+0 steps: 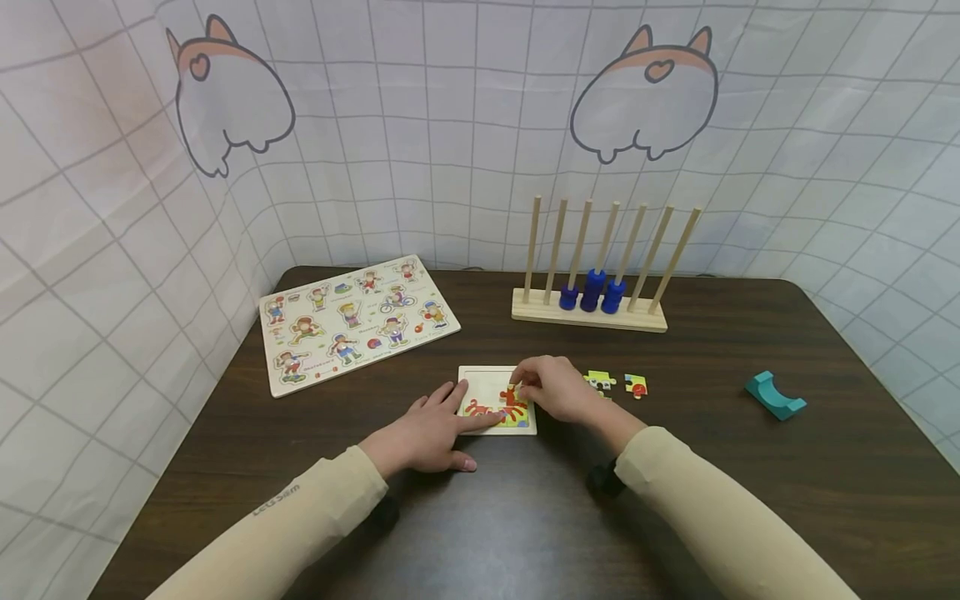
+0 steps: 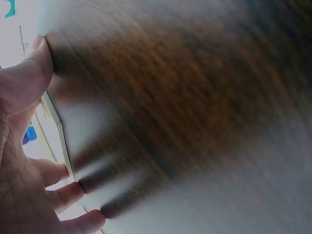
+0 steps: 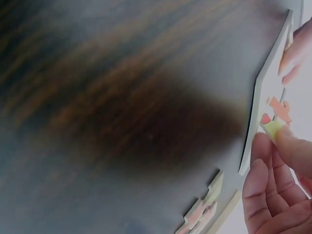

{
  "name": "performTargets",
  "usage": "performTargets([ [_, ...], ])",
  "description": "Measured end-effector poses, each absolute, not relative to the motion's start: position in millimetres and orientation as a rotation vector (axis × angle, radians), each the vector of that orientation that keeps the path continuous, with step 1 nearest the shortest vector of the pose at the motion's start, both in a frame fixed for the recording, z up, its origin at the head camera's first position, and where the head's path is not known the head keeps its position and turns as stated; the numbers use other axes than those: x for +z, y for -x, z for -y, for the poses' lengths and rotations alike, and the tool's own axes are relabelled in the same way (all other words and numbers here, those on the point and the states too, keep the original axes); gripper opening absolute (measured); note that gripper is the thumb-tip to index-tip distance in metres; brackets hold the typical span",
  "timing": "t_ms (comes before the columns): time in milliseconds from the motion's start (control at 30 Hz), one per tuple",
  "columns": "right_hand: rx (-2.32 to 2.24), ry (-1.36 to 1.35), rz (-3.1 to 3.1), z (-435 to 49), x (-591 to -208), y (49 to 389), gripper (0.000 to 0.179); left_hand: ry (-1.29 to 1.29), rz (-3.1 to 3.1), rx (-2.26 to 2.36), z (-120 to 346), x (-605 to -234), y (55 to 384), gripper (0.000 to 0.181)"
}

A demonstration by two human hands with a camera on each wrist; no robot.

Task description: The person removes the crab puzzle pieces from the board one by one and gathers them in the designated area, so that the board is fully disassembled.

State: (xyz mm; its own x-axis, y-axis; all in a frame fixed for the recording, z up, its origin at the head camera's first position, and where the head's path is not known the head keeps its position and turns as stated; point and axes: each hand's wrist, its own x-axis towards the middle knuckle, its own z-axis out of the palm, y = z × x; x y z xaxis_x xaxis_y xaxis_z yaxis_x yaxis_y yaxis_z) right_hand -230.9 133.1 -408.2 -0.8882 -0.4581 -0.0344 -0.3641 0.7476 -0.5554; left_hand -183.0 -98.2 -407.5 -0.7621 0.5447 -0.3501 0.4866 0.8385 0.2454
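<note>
A small jigsaw tray (image 1: 480,380) with a pale rim lies on the table, its lower part filled with red and yellow-green pieces. My left hand (image 1: 431,429) rests over its left side, fingers spread. The index finger reaches across the fitted pieces, and the thumb lies on the table below. At the tray's right side, my right hand (image 1: 555,390) pinches a yellow-green puzzle piece (image 3: 271,128) with a bit of red, between thumb and fingers. Beside it sits a red piece (image 3: 280,109). The fingers partly cover the held piece, so its seating cannot be told.
Several loose puzzle pieces (image 1: 600,380) lie right of the tray, with another piece (image 1: 636,385) farther right. A wooden peg rack (image 1: 588,317) with blue beads stands behind. A larger picture board (image 1: 352,325) lies back left, and a teal curved block (image 1: 775,397) far right.
</note>
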Motion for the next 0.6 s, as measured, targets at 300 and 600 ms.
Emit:
performTargets([
  [300,-0.930,0.542,-2.797,-160.5,-396.7,230.7,0.007,-0.756,-2.604,0.199,97.7,-405.8,182.2,0.072],
  [600,-0.887,0.432,-2.883,-232.0,-384.8,226.6,0.009,-0.769,-2.605,0.207,97.7,-405.9,182.1,0.073],
])
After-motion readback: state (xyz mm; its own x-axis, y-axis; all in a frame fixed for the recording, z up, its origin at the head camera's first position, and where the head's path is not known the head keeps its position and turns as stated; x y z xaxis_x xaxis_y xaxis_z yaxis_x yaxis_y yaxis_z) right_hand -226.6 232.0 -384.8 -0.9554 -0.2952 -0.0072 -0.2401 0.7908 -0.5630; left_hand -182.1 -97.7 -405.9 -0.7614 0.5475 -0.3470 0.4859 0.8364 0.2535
